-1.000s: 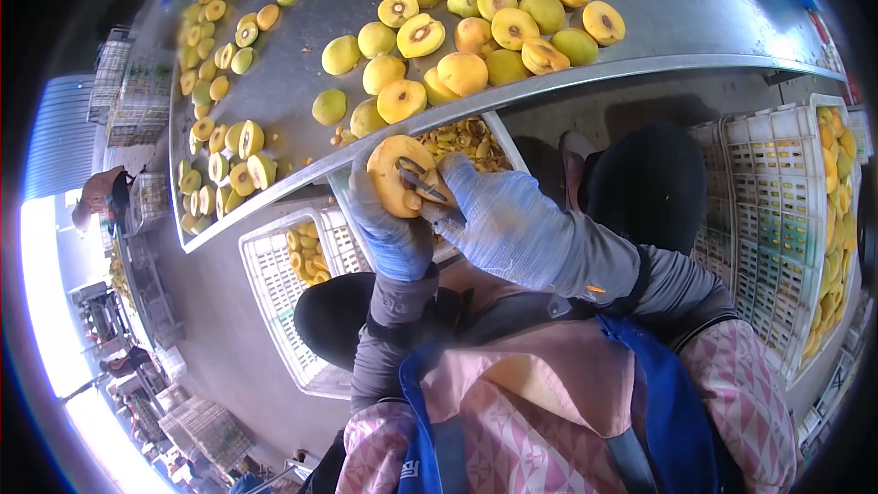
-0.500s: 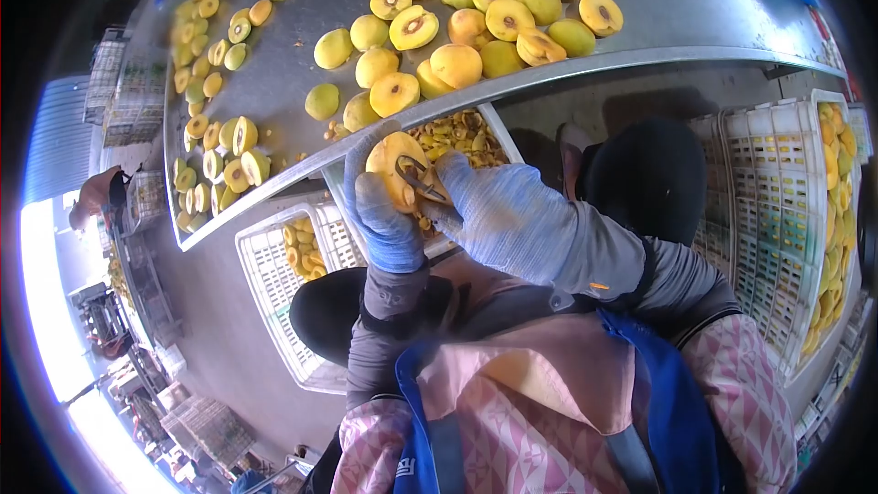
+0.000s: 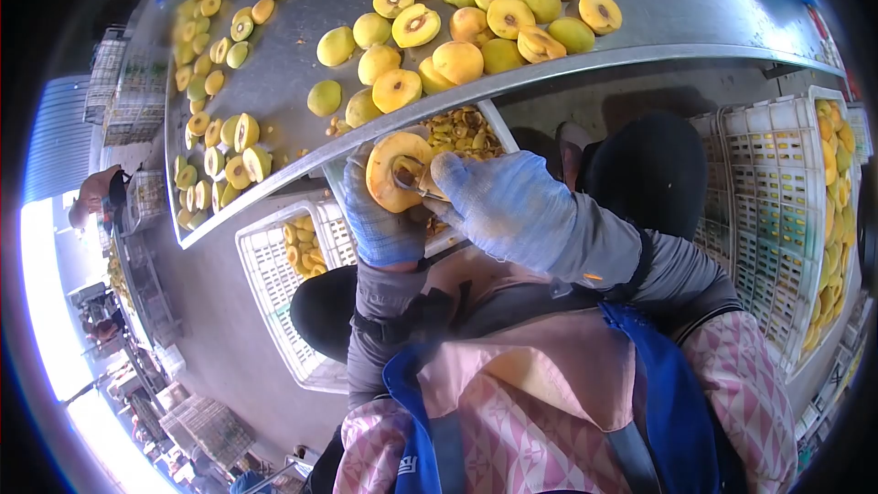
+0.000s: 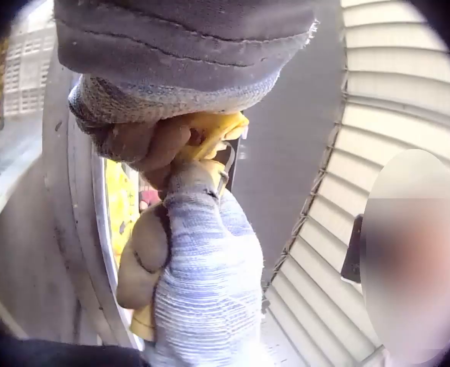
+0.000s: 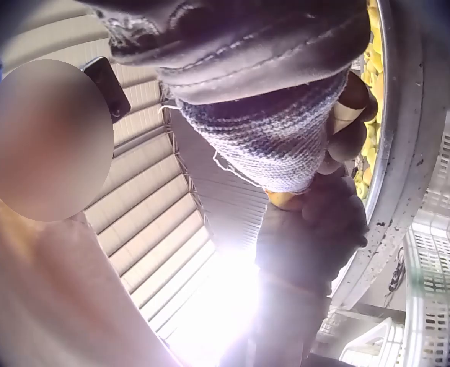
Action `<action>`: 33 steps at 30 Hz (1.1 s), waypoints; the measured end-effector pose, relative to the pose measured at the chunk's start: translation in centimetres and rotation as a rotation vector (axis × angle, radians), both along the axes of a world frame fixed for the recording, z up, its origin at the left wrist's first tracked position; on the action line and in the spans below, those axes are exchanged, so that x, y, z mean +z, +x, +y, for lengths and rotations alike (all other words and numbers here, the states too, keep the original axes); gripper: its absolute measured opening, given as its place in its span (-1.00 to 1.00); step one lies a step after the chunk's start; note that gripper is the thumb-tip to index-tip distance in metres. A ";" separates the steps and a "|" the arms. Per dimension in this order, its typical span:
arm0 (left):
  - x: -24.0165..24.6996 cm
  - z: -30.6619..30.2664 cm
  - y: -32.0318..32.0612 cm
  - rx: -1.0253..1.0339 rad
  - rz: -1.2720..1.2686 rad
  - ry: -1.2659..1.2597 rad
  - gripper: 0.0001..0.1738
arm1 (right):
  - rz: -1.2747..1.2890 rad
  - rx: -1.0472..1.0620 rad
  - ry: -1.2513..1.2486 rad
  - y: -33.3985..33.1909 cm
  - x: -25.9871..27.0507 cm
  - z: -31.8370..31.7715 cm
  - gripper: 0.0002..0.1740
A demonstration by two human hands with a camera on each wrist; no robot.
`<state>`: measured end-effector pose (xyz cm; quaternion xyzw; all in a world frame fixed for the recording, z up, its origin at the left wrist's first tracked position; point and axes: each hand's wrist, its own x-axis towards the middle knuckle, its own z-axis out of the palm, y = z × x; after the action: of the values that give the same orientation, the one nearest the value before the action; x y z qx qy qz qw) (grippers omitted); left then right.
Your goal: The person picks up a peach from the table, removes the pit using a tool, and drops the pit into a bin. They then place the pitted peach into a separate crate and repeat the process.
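In the head view, my gloved left hand [image 3: 380, 233] holds a yellow peach half [image 3: 382, 165] with its cut face turned toward the right hand. My gloved right hand [image 3: 512, 210] grips a pitting tool whose looped metal blade [image 3: 419, 187] sits in the centre of that face, around the brown pit area. Both hands are close together over the table's front edge. The left wrist view shows the peach half [image 4: 217, 125] against the left fingers, and the tool's tan handle end [image 4: 142, 323] sticking out below the right fingers.
Whole and halved peaches [image 3: 459, 62] lie on the metal table [image 3: 704, 14], with more along its left side. Below its edge is a tray of brown and yellow scraps [image 3: 457, 131]. White crates [image 3: 265, 265] [image 3: 754, 192] with fruit stand on both sides of the knees.
The blade has gone from lying across the cut face to sitting deeper around its centre. The left thumb has drawn back from the front of the peach half.
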<state>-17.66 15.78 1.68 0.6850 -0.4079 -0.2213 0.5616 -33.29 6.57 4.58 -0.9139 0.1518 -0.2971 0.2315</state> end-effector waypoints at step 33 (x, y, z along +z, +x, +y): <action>3.0 -1.4 -1.6 0.129 0.150 -0.206 -0.29 | 0.020 -0.113 0.210 1.5 1.9 1.3 -0.60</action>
<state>-19.26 14.38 4.68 0.6301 -0.3405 -0.1920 0.6709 -31.78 7.92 6.44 -0.8774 0.2356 -0.2832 0.3072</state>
